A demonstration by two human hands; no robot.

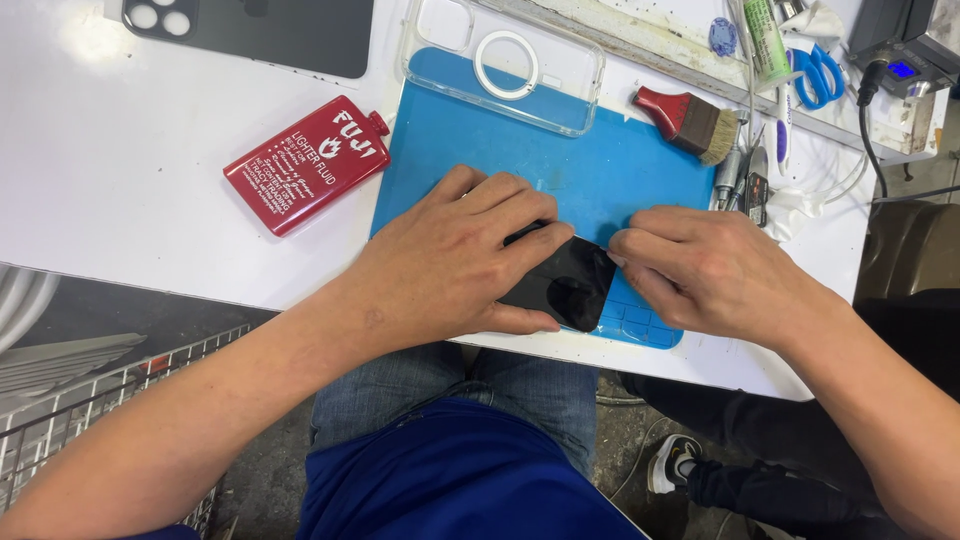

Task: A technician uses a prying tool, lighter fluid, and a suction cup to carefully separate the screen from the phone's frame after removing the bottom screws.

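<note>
A black smartphone (pixel 565 285) lies on a blue work mat (pixel 470 140) near the table's front edge. My left hand (pixel 450 260) lies flat over its left part and presses it down, thumb along the near edge. My right hand (pixel 700 270) pinches at the phone's top right corner with thumb and fingertips; whether something thin sits between them cannot be seen. Most of the phone is hidden under my left hand.
A red flat tin of lighter fluid (pixel 305 165) lies left of the mat. A clear phone case (pixel 505 65) and a dark back panel (pixel 255 30) lie at the back. A brush (pixel 690 120), blue scissors (pixel 820 75), pens and cables crowd the right. Another person's leg and shoe (pixel 675 460) show below the table.
</note>
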